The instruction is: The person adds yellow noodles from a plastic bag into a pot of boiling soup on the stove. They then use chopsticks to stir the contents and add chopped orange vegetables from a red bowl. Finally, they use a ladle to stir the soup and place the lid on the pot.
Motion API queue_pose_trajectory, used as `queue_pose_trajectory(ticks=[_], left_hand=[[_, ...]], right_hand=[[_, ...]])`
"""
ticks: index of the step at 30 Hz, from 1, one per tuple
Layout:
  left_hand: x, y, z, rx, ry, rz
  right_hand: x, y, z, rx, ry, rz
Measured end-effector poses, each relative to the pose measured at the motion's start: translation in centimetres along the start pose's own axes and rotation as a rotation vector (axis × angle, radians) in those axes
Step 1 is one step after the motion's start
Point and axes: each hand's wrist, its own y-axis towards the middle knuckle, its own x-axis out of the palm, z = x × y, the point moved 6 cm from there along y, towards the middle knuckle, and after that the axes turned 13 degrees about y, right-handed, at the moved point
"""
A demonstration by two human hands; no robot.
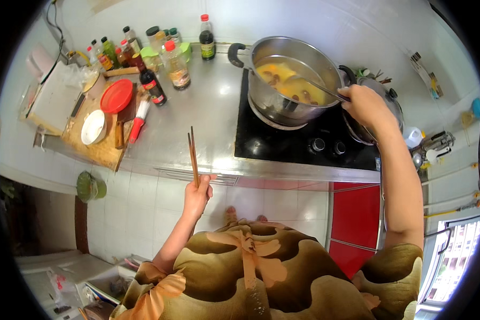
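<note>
My right hand (pixel 364 102) grips the dark handle of a metal ladle (pixel 318 85), whose head dips into yellow soup (pixel 278 74). Brown pieces and some orange bits float in that soup. It fills the lower part of a large stainless steel stockpot (pixel 288 110) with black side handles, on the black cooktop (pixel 272 144). In front of the counter edge, my left hand (pixel 198 198) holds a pair of wooden chopsticks (pixel 193 156) pointing up and away from me. The ladle's bowl is mostly hidden in the soup.
A second lidded pot (pixel 388 100) stands at the right, partly behind my arm. Left on the steel counter (pixel 208 104) are a soy sauce bottle (pixel 150 82), a red-handled brush (pixel 139 122) and a wooden cutting board (pixel 100 154) bearing a cleaver (pixel 120 134), a white bowl (pixel 93 128) and a red plastic bowl (pixel 117 96).
</note>
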Motion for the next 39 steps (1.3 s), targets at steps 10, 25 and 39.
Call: queue_pose_trajectory(ticks=[10, 25, 39], left_hand=[[0.0, 0.2, 0.1, 0.041, 0.054, -0.011], [-1.3, -0.1, -0.2, 0.033, -0.03, 0.048], [-1.0, 0.5, -0.8, 0.073, 0.078, 0.016]], right_hand=[[-4.5, -3.2, -1.2, 0.058, 0.122, -0.244], [2.7, 3.3, -4.4, -0.061, 0.02, 0.042], [-2.4, -1.6, -0.4, 0.064, 0.012, -0.108]])
